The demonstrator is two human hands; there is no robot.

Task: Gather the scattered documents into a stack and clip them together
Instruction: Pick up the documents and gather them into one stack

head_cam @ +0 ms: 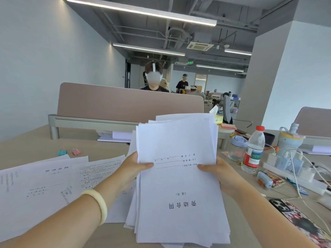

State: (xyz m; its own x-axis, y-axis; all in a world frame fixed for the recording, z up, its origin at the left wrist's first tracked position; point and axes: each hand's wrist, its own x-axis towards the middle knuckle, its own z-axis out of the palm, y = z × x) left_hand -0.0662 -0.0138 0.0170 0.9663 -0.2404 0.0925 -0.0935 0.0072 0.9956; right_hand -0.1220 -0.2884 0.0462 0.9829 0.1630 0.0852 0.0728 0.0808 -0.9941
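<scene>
A loose stack of white printed documents (179, 185) is held tilted above the desk, its sheets unevenly aligned. My left hand (133, 167) grips the stack's left edge, thumb on the top page. My right hand (216, 170) grips the right edge the same way. Several more printed sheets (44, 181) lie spread on the desk to the left. Two binder clips, one teal (62, 152) and one pink (76, 152), rest on the desk beyond those sheets.
A desk divider (129, 102) stands at the back, with a person seated behind it. On the right are a water bottle (253, 151), a glass jar (237, 148), a power strip with cables (290, 169) and a phone (293, 217).
</scene>
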